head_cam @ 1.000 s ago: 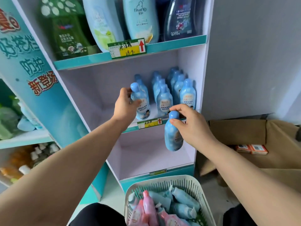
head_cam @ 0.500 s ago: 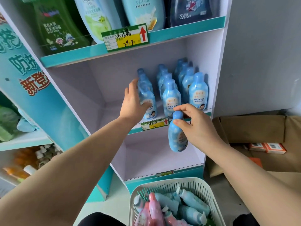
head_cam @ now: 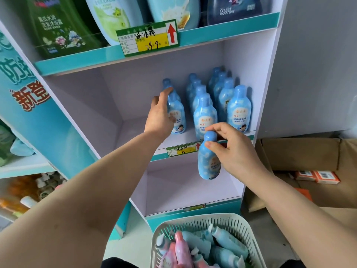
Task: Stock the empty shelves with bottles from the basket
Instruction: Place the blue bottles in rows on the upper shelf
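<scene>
Right hand grip pinches bottle by its neck; left hand, seemingly flat against the row, should steady it while the bottle seats upright on shelf.

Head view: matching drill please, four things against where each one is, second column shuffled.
Things
1. nearest blue bottle
2. pink bottle
3. green bottle
4. orange boxes

Places
A. in the cardboard box at the right
B. lying in the basket
C. pinched at the cap by the right hand, in front of the shelf edge
D. on the top shelf, at the left

Pairs: 1-C, 2-B, 3-D, 4-A
</scene>
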The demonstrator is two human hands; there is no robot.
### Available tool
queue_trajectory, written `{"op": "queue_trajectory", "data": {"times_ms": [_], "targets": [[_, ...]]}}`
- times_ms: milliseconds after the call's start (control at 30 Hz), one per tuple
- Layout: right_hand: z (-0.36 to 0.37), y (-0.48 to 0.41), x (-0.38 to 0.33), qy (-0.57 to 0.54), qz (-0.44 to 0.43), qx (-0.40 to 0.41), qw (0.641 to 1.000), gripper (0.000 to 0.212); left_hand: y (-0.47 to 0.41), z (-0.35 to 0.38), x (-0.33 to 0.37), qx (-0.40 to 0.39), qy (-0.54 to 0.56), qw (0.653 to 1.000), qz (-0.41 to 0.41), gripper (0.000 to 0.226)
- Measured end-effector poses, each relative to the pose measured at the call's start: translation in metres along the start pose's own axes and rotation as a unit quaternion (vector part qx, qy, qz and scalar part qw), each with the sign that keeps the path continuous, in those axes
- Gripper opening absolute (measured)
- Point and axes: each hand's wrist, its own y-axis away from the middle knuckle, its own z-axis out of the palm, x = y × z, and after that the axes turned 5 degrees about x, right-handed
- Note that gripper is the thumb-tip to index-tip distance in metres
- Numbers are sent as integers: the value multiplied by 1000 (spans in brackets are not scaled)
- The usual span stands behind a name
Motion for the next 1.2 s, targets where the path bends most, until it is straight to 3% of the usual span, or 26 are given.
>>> {"op": "queue_trajectory", "data": {"times_ms": [233, 300, 367, 467, 533, 567, 700, 833, 933, 1033, 1200], "targets": [[-1, -2, -4, 5, 5, 2, 1000, 26, 4, -5, 5, 45, 6, 999, -4, 91], [-2, -3, -10, 1, 8, 9, 1000, 26, 13, -13, 7, 73, 4, 997, 23, 79], [-1, -5, -18, 2, 7, 21, 1000, 26, 23, -25, 11, 68, 42, 995, 52, 51], [2, -12, -34, 5, -1, 51, 999, 26, 43, -51, 24, -91, 201, 975, -1, 29], [6, -15, -47, 6, -14, 75, 997, 26, 54, -61, 28, -180, 223, 958, -26, 45], [7, -17, -55, 7, -21, 87, 996, 26, 59, -64, 31, -189, 201, 961, -21, 53], [14, -26, -76, 3, -49, 114, 992, 25, 69, -63, 42, -100, 147, 984, -9, 47], [11, -33, -73, -29, -54, 80, 995, 35, 63, -62, 39, -36, 121, 992, -9, 46], [5, -29, -44, 128, -58, 41, 989, 30, 54, -58, 26, -7, 125, 990, -61, 51], [1, -19, -10, 290, -61, -21, 955, 29, 51, -47, 16, -11, 128, 987, -98, 51], [3, -10, 15, 398, -94, -78, 909, 44, 52, -28, 9, -8, 141, 983, -119, 47]]}}
